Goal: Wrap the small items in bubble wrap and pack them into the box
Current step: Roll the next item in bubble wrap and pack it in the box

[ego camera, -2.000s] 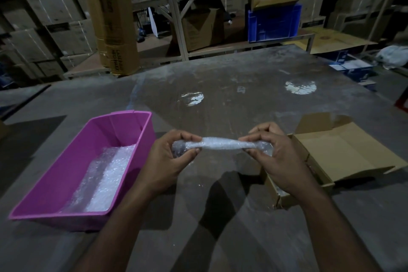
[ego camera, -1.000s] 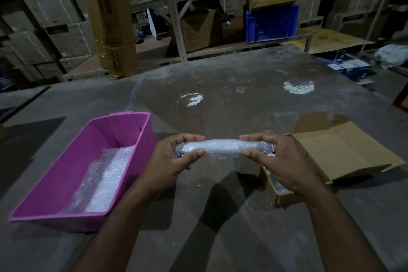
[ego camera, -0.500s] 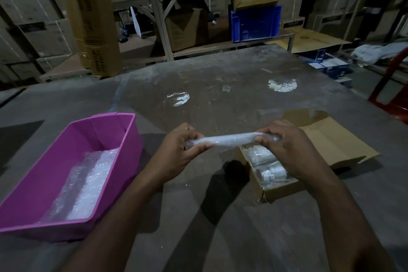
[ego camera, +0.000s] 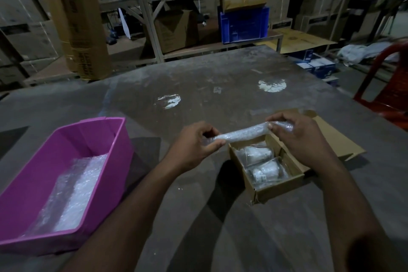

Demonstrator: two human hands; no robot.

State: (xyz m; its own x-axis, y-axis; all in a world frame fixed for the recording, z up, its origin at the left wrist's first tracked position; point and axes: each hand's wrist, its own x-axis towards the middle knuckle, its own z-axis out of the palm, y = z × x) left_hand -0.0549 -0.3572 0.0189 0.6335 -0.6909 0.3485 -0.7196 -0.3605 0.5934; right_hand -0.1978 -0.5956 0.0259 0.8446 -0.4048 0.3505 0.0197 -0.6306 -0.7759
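Left hand [ego camera: 194, 146] and right hand [ego camera: 295, 137] each pinch one end of the bubble-wrapped roll [ego camera: 240, 133] with curled fingers, holding it taut just above the open cardboard box [ego camera: 278, 185] on the desk [ego camera: 220, 86], apparently to keep the wrap closed for packing.

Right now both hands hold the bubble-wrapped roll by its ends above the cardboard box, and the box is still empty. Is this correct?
Not quite: the cardboard box is not empty. The head view shows wrapped bundles already lying inside it. The rest stands: the left hand and the right hand hold the bubble-wrapped roll by its ends above the box.
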